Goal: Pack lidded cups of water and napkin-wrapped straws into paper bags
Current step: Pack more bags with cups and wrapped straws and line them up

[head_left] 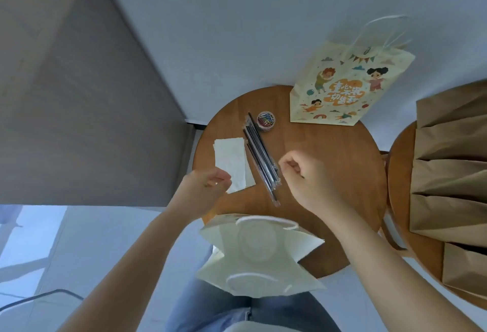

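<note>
Open paper bag [253, 272] stands at the round table's [329, 160] near edge, with a lidded cup [254, 239] inside. Left hand [208, 184] is curled over the napkin's [230, 157] near corner and right hand [303, 176] is fisted beside the straws [259, 152]; whether either holds anything cannot be confirmed. Risk: a forearm nudge tips the bag off, spilling water.

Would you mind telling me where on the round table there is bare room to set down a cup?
The widest bare wood lies between the printed bag, the straws and the table's right edge. A smaller patch sits beyond the napkins, left of the clip tub. The open bag crowds the near edge; brown bags cover the side table.
</note>
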{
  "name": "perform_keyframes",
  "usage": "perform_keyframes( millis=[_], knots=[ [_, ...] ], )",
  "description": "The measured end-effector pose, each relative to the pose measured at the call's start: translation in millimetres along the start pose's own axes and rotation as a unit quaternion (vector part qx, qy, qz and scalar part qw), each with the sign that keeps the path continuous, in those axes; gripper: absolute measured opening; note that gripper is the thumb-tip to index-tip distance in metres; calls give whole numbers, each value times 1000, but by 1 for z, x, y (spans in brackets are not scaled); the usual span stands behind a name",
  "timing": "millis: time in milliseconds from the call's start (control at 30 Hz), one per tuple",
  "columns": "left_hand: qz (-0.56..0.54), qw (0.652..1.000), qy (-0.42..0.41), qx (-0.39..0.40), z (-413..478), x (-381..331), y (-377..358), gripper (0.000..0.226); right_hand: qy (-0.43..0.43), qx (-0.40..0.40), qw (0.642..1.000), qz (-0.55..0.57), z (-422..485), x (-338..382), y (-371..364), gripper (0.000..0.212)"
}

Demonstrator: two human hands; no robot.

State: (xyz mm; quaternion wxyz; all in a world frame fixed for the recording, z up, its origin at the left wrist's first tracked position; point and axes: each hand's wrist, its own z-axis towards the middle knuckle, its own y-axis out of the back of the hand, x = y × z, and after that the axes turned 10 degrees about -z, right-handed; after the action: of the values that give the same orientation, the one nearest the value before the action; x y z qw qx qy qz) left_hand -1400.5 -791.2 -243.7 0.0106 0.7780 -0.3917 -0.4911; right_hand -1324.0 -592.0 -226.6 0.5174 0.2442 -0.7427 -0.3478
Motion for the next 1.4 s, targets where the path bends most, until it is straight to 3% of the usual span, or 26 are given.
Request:
perform_keyframes(
  millis=[133, 267, 533, 700, 933, 1167, 1400],
  knots=[
    [105, 992, 69, 7, 64, 34, -5, 23, -45, 147, 986, -56, 71, -20, -38, 16],
    [140, 977, 159, 4, 120, 77, -18, 30, -104, 189, 971, -99, 115, -48, -81, 19],
    [118, 967, 222, -47, 165, 110, -50, 51, -288, 149, 937, -132, 144, -100, -154, 20],
    [106, 964, 221, -100, 170, 117, -65, 40, -274, 128, 939, -166, 137, -104, -167, 19],
    [144, 967, 177, -118, 166, 113, -69, 40, -261, 89, 944, -179, 126, -97, -157, 20],
    [98, 967, 190, -138, 168, 112, -72, 46, -269, 32, 959, -80, 113, -82, -158, 22],
    [44, 968, 223, -107, 172, 117, -68, 44, -272, 67, 958, -63, 97, -69, -182, 23]
  ],
)
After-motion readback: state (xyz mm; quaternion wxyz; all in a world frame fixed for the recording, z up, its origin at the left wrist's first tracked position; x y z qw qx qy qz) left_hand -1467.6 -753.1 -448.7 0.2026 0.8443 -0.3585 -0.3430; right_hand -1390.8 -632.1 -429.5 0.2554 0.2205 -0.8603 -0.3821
